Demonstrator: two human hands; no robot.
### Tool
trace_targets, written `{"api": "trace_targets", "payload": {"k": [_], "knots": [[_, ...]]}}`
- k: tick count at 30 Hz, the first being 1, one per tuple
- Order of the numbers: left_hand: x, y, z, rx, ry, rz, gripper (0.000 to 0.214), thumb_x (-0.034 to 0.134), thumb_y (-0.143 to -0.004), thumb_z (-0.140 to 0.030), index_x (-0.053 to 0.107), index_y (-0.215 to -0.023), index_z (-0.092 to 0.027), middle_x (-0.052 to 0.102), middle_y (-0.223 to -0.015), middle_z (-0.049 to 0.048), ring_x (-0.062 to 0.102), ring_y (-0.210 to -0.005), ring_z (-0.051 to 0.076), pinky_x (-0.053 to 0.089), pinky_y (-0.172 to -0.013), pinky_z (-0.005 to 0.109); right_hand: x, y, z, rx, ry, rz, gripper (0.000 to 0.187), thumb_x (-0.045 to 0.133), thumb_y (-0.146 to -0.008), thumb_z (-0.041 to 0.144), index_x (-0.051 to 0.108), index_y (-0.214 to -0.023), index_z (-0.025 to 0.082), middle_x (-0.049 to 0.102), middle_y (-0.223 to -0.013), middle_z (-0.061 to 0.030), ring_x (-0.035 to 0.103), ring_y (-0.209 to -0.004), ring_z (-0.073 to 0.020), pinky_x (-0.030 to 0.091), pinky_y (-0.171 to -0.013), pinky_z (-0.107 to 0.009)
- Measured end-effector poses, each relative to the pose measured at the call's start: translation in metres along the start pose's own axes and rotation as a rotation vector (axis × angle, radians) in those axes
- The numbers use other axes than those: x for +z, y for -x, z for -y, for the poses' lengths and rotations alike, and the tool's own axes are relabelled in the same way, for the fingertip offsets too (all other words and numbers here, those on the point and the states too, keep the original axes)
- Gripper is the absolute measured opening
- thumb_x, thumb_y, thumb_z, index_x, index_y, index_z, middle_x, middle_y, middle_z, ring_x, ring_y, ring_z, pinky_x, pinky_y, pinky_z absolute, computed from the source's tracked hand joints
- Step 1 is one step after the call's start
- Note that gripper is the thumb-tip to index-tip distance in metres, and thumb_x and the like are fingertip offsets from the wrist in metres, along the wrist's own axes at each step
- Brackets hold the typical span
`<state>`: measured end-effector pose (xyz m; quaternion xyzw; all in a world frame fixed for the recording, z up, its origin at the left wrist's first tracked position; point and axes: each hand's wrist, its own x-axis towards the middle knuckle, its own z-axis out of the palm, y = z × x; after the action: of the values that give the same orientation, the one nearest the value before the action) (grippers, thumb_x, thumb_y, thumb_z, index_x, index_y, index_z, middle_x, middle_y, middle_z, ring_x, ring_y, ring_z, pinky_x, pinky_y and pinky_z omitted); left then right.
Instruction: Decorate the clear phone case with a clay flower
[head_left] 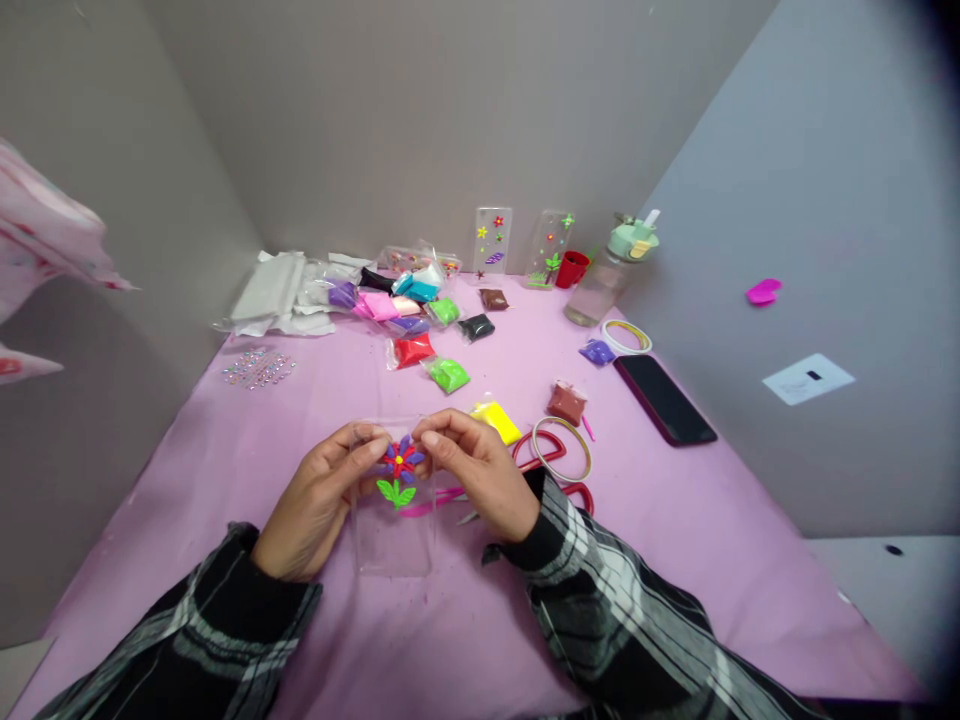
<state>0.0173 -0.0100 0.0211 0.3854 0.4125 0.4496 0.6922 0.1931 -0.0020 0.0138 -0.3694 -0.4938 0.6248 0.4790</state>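
Note:
A clear phone case is held up between both hands, over the near part of the table. On its upper half sits a clay flower with red and purple petals, a yellow centre and green leaves. My left hand grips the case's left edge, thumb near the petals. Along the right edge, my right hand pinches the case, thumb and forefinger beside the flower. Behind my right hand lie red-handled scissors, partly hidden, and a pink tool shows through and beside the case.
Clay packets, among them yellow, green and brown, lie beyond the hands. A tape roll rests on the scissors. To the right are a phone and a water bottle. Decorated cases lean on the back wall.

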Motion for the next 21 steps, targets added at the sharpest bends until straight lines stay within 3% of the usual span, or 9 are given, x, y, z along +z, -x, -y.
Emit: {"api": "trace_targets", "payload": {"k": [4,13,21], "knots": [[0.0008,-0.0007,-0.0004,-0.002,0.002,-0.002,0.02,0.066,-0.086,-0.038,0.064,-0.088,-0.018,0.065,-0.087,0.0034,0.062,-0.084,0.019,0.053,-0.07,0.026,0.0001,-0.0002,-0.0001,0.002,-0.005,-0.007,0.03,0.068,-0.084,0.045,0.063,-0.087,0.016,0.062,-0.077,0.0015,0.061,-0.063,-0.0091,0.05,-0.065,-0.024],[0.0011,-0.0007,0.0018,-0.007,-0.023,-0.018,0.017,0.064,-0.088,-0.036,0.062,-0.087,-0.019,0.061,-0.09,0.0012,0.06,-0.088,0.018,0.052,-0.074,0.025,0.0004,-0.0004,-0.0002,0.003,0.007,-0.014,0.03,0.068,-0.083,0.046,0.063,-0.086,0.017,0.062,-0.075,0.0018,0.061,-0.063,-0.0096,0.05,-0.065,-0.024],[0.0024,0.0,0.0029,0.013,-0.053,-0.018,0.016,0.064,-0.088,-0.035,0.06,-0.084,-0.02,0.057,-0.083,-0.0002,0.055,-0.08,0.016,0.05,-0.069,0.024,0.0015,0.0002,0.0016,0.049,-0.02,-0.008,0.031,0.075,-0.076,0.043,0.065,-0.085,0.016,0.062,-0.072,0.0019,0.058,-0.063,-0.0092,0.046,-0.063,-0.024]]}}
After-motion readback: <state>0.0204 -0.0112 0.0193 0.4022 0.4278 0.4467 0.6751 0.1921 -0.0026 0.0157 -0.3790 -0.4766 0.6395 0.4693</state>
